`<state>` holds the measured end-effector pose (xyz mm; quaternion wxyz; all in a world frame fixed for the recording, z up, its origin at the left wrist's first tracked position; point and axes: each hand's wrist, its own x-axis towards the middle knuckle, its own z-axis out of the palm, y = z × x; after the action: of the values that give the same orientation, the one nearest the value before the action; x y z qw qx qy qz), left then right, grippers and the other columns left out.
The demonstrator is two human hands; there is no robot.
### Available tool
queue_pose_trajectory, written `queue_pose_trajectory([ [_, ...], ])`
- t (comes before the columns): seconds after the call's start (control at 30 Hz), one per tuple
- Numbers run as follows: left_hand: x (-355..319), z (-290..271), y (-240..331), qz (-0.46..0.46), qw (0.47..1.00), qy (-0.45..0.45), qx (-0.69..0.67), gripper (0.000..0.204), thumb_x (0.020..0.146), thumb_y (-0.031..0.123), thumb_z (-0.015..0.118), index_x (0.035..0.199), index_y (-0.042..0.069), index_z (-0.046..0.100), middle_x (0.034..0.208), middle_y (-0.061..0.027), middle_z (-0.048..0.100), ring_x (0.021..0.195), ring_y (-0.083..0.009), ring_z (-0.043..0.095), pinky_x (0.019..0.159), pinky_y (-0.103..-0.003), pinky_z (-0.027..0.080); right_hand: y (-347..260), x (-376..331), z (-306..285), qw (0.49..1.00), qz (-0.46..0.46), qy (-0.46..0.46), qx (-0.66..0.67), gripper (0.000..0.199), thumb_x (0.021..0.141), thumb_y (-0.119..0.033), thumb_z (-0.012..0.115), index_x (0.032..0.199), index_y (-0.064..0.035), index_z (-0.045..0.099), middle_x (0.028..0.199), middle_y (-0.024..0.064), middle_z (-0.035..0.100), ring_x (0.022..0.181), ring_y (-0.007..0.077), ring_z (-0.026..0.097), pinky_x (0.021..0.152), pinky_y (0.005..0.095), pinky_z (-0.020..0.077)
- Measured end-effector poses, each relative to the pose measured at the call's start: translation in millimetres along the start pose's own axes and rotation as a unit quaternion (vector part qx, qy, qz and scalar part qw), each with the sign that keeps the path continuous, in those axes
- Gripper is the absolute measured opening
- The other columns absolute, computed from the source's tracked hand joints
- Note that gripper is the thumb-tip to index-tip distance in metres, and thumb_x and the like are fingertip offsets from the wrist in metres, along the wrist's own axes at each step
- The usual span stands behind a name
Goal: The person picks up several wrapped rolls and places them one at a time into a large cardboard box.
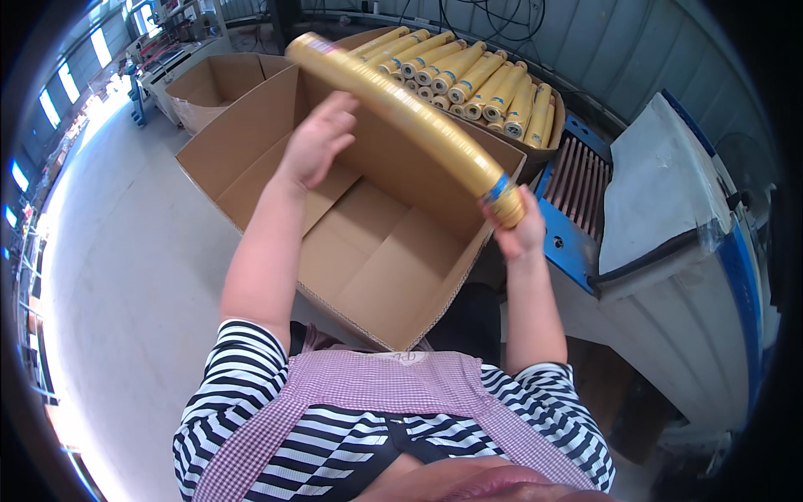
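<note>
My right hand [519,227] is closed around the lower right end of a long, shiny gold-wrapped roll [410,117] with a blue band near that end. The roll is held at a slant above a large open cardboard box [368,243], its far end raised toward the upper left. My left hand [321,140] is just below the roll's upper part, over the box. Its fingers are loosely bent and slightly blurred, with nothing seen in them. The box's bare bottom flaps show beneath both hands.
Behind the box, another carton [559,117] is piled with several similar gold rolls [468,79]. A blue and grey machine with a slatted roller bed [577,184] stands at the right. Farther left are a smaller open carton [213,88] and grey floor [142,251].
</note>
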<state>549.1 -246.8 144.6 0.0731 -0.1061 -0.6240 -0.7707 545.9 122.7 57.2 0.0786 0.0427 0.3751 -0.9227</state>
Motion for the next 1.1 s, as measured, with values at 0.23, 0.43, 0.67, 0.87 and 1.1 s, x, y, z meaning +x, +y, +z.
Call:
queue_pose_trajectory([
  [0.23, -76.0, 35.8, -38.2, -0.069, 0.894, -0.279, 0.343, 0.073, 0.092, 0.024, 0.073, 0.155, 0.012, 0.039, 0.162, -0.0131, 0.035, 0.151, -0.0277, 0.030, 0.118, -0.039, 0.033, -129.8, 160.3, -13.7, 0.993, -0.103, 0.013, -0.059, 0.047, 0.107, -0.039, 0.043, 0.134, -0.0005, 0.049, 0.116, 0.0203, 0.067, 0.095, 0.0380, 0.070, 0.069, 0.0403, 0.0626],
  [0.43, -113.5, 29.9, -93.3, -0.188, 0.848, -0.278, 0.411, 0.075, 0.092, 0.032, 0.072, 0.155, 0.009, 0.038, 0.152, -0.0196, 0.047, 0.136, -0.0348, 0.049, 0.109, -0.040, 0.043, -86.9, 245.1, 14.7, 0.982, -0.119, 0.142, 0.022, 0.075, 0.102, -0.066, 0.034, 0.156, -0.0153, 0.030, 0.161, 0.0110, 0.031, 0.149, 0.0363, 0.027, 0.118, 0.0640, 0.0217],
  [0.67, -102.1, 22.9, -129.1, -0.144, 0.784, -0.310, 0.518, 0.072, 0.091, 0.033, 0.071, 0.152, 0.008, 0.041, 0.142, -0.0235, 0.054, 0.130, -0.0385, 0.053, 0.109, -0.043, 0.044, 27.2, 254.5, 24.7, 0.988, -0.128, 0.070, -0.054, 0.036, 0.098, -0.024, 0.064, 0.126, -0.0039, 0.056, 0.111, 0.0123, 0.061, 0.096, 0.0243, 0.062, 0.086, 0.0419, 0.0560],
  [0.87, -110.4, 24.6, -119.7, -0.169, 0.781, -0.329, 0.503, 0.069, 0.091, 0.033, 0.072, 0.149, 0.007, 0.044, 0.140, -0.0234, 0.056, 0.130, -0.0380, 0.055, 0.109, -0.042, 0.045, 59.1, 74.3, 59.7, 0.879, -0.014, -0.170, -0.446, 0.058, 0.092, -0.029, 0.071, 0.139, 0.0001, 0.053, 0.124, 0.0165, 0.066, 0.115, 0.0287, 0.063, 0.097, 0.0381, 0.0512],
  [1.1, -102.0, 30.2, -120.7, -0.193, 0.778, -0.318, 0.506, 0.070, 0.090, 0.033, 0.072, 0.149, 0.007, 0.046, 0.140, -0.0211, 0.058, 0.129, -0.0366, 0.056, 0.108, -0.041, 0.045, 65.9, -14.6, 16.9, 0.567, -0.054, -0.080, -0.818, 0.068, 0.087, -0.039, 0.071, 0.142, -0.0039, 0.053, 0.135, 0.0182, 0.062, 0.124, 0.0322, 0.060, 0.105, 0.0402, 0.0483],
])
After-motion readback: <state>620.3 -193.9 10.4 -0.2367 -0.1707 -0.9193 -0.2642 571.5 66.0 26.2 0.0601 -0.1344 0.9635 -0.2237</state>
